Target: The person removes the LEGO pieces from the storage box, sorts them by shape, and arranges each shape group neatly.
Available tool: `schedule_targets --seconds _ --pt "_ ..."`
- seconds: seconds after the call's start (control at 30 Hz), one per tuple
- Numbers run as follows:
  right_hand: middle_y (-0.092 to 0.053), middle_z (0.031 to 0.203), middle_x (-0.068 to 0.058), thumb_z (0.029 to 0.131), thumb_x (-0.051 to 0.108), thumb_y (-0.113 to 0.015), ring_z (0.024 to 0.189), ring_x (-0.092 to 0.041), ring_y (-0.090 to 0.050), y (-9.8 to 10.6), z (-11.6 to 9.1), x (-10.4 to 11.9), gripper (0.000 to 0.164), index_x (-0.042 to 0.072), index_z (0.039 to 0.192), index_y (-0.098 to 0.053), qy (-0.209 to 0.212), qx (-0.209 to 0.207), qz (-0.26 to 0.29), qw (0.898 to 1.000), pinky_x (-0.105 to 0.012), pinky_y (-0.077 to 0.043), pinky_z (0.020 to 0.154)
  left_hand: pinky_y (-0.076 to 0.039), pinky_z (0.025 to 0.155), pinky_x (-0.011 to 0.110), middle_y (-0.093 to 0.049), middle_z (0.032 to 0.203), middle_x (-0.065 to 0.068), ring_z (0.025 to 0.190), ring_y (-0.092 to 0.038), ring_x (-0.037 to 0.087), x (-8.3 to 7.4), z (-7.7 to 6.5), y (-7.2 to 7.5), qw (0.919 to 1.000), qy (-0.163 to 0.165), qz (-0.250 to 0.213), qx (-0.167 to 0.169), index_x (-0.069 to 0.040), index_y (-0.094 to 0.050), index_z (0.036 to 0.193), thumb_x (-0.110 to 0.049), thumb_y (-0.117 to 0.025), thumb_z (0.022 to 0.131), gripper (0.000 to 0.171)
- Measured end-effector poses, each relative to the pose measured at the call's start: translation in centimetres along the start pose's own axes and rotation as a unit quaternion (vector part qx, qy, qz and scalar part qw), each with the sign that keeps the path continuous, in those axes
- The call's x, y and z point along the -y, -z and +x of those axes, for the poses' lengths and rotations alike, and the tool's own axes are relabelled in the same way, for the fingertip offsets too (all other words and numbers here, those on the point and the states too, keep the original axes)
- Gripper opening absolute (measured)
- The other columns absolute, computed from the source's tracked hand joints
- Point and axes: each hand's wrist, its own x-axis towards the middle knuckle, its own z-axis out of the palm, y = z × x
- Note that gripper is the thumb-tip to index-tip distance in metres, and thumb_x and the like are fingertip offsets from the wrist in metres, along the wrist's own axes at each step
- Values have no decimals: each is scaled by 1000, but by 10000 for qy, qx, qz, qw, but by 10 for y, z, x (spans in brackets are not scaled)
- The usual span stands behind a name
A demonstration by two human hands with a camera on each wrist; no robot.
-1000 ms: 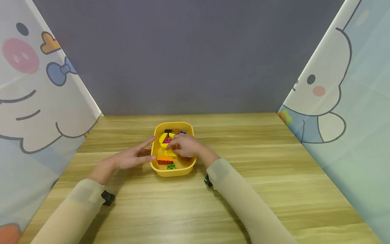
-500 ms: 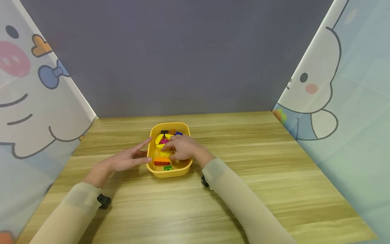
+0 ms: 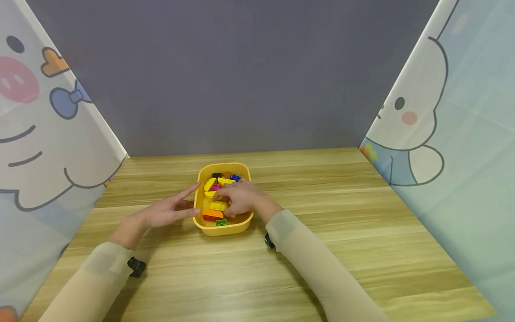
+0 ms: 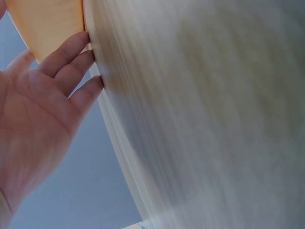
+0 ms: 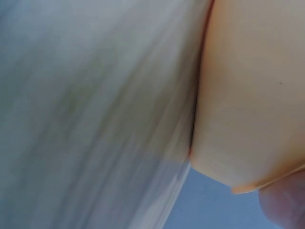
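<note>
A yellow oval bin [image 3: 225, 230] holds several toy building bricks. My left hand [image 3: 166, 211] is at its left side, fingers spread, with thumb and index finger at the rim. In the left wrist view, the other fingers of the left hand [image 4: 43, 102] extend beside the bin wall [image 4: 52, 24]. My right hand [image 3: 238, 197] reaches into the bin over its right side. Its fingertips and thumb lie on either side of a yellow brick [image 3: 218, 206]; I cannot tell whether they grip it. Close to the thumb are an orange-and-red brick [image 3: 212, 215] and a green brick [image 3: 221, 222].
Farther back in the bin lie a black brick [image 3: 216, 175], a blue brick [image 3: 235, 178], curved yellow pieces [image 3: 210, 184] and a magenta brick [image 3: 217, 187]. The wooden table [image 3: 306, 188] meets a dark back panel [image 3: 241, 80], with printed cloth [image 3: 462, 112] at the sides.
The right thumb has spread away from its fingers, down toward the orange-and-red brick, and more of the yellow brick shows. The left hand stays at the bin. The head view has shifted slightly.
</note>
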Motion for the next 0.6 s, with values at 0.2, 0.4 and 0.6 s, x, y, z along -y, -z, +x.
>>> schedule_targets --seconds 0.2,0.4,0.6 --pt "-74 143 12 97 41 -72 144 -15 -59 -1 1 3 64 54 157 -54 -8 298 -251 9992 -48 -35 125 -40 119 79 -48 167 30 153 -49 54 2 -1 -1 9999 69 -86 -22 -46 -5 176 -63 -62 107 91" --pt "-66 87 14 96 43 -77 91 -8 -62 0 1 3 68 53 159 -53 41 338 -249 9991 -42 -38 110 -39 118 81 -51 165 29 152 -51 54 2 0 -1 9999 -104 4 -50 -43 -6 177 -60 -63 107 92" --pt "-74 119 15 95 46 -80 107 -6 -63 1 1 4 66 47 157 -57 47 302 -148 9994 -47 -39 122 -37 119 82 -51 165 29 151 -51 54 2 -2 0 9999 -112 39 -69 -42 -6 177 -59 -64 107 93"
